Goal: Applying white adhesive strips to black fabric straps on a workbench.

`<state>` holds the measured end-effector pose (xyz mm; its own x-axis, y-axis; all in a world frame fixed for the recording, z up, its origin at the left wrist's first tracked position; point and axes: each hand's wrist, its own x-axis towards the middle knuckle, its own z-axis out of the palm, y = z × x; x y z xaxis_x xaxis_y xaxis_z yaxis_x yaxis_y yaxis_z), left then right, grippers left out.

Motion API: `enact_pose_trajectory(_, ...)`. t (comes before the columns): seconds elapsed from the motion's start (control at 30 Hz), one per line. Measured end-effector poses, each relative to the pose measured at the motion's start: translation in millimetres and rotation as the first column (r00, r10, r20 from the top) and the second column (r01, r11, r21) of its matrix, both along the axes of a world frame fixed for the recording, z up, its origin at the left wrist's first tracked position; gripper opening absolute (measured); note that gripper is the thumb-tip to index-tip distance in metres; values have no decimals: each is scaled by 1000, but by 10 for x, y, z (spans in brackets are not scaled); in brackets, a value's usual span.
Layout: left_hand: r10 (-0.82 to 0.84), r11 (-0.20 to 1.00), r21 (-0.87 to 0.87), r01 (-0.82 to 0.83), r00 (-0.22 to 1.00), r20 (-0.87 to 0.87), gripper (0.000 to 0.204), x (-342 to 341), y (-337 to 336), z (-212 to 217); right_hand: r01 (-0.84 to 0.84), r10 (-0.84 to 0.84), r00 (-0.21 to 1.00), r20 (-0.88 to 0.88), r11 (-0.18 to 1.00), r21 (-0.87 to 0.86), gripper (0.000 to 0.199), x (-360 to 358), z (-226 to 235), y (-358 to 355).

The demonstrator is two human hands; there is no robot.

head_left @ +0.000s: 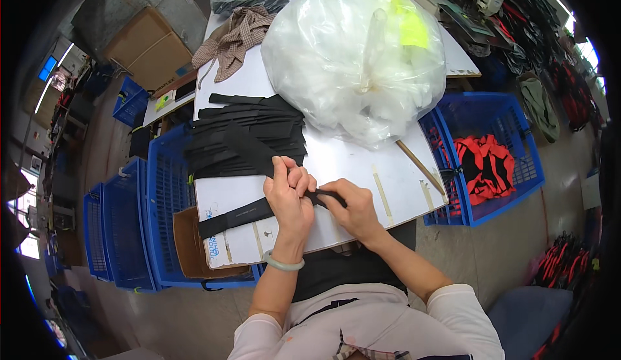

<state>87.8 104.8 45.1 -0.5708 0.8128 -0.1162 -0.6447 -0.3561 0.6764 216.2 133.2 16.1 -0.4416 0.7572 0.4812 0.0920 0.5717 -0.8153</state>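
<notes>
My left hand [289, 198] is closed on a black fabric strip [238, 218], with thumb and forefinger pinched together. One length of black fabric [249, 150] slants up and left from these fingertips; another lies leftward over the table edge. Whether both are one folded strip I cannot tell. Close by on the right, my right hand [354, 210] grips the dark end of the strip, its fingers curled around it. Just beyond my left hand, a pile of flat black strips [223, 117] lies in overlapping rows on the white table [343, 166].
A big clear plastic bag [343, 62] with pale contents fills the table's far side, beside a checked cloth [236, 40]. A wooden stick [420, 167] lies at right. Blue crates [508, 206] flank the table; the right one holds red-and-black pieces. A cardboard box [187, 243] sits below left.
</notes>
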Motion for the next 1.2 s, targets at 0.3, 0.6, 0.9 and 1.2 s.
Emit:
enact_pose_trajectory(0.3, 5, 999, 42, -17, 962, 272, 28, -68, 42, 12, 36, -48, 997, 61, 982, 185, 43, 21, 55, 38)
enact_pose_trajectory(0.6, -163, 985, -44, 166, 985, 65, 39, 90, 35, -118, 19, -10, 996, 86, 994, -107, 33, 115, 41, -76)
enact_pose_trajectory(0.9, 35, 964, -266, -24, 999, 35, 44, -33, -42, -141, 346, -347, 936, 61, 872, -347, 21, 322, 80, 738)
enact_pose_trajectory(1.2, -125, 943, -299, 144, 989, 81, 42, 185, -230, -144, 632, -602, 771, 210, 763, -136, 15, -377, -299, 1613)
